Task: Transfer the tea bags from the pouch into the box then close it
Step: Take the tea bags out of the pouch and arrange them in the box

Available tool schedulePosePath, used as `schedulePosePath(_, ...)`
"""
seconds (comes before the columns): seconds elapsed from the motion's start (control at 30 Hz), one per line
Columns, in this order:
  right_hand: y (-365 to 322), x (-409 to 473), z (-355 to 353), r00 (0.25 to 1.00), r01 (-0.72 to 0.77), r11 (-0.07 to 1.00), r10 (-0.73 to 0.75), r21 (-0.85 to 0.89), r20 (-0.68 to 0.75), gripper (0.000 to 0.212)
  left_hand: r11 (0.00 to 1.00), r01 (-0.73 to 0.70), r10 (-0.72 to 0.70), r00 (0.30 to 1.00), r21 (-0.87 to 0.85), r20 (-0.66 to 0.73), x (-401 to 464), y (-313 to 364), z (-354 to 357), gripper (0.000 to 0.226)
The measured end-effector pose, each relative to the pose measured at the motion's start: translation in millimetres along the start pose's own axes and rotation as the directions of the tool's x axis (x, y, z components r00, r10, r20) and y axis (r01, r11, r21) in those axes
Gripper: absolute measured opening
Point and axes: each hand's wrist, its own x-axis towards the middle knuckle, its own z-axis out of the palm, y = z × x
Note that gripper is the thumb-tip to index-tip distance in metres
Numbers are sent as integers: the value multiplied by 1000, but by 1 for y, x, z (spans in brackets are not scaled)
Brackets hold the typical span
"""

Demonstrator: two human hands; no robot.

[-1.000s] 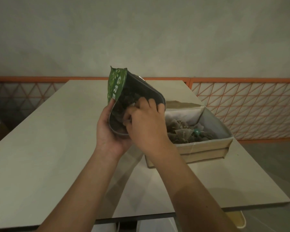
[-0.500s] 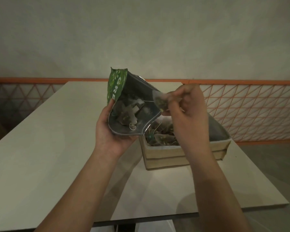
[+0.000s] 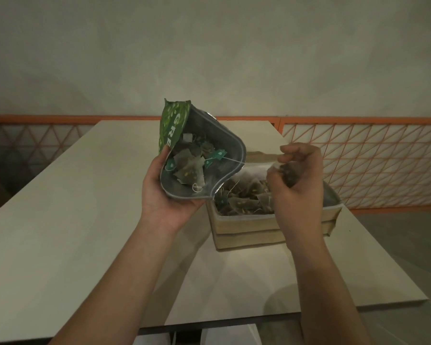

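Head view: the right hand (image 3: 297, 175), which was inside the green pouch (image 3: 197, 155) a second ago, now pinches a tea bag (image 3: 288, 174) above the open box (image 3: 271, 227), its string still trailing into the pouch gripped by the left hand (image 3: 168, 195). One more bag is almost transferred; several remain. The pale table (image 3: 60, 232) meets orange lattice railing (image 3: 371, 155) under a plain wall.

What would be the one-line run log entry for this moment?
left hand: holds open pouch | right hand: grips tea bag over box | string to pouch | box open
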Motion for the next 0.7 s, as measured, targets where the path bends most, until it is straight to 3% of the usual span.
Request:
schedulePosePath(0.13,18,-2,1,981,-6,961,59,-276,187,36,1000,-4,4,1000,-5,7,2,0,-1,53)
schedulePosePath(0.27,23,-7,9,951,62,919,64,-389,303,23,1000,-3,3,1000,0,12,3,1,-4,54)
schedulePosePath(0.4,10,-12,17,979,96,885,0,-455,205,20,1000,-9,9,1000,7,25,3,2,-3,54)
schedulePosePath(0.47,-5,-14,22,987,151,911,-117,-383,111,17,1000,-17,16,1000,20,20,3,2,-4,54)
schedulePosePath(0.53,-17,-14,29,963,270,907,-246,-324,112,16,999,-26,25,1000,44,9,2,2,-2,55)
schedulePosePath(0.63,-27,-10,49,907,407,811,-305,-420,289,11,997,-38,39,999,62,-14,0,2,2,54)
schedulePosePath(0.7,-27,-8,65,894,443,627,-261,-641,363,18,996,-58,60,998,71,-28,-3,1,3,49)
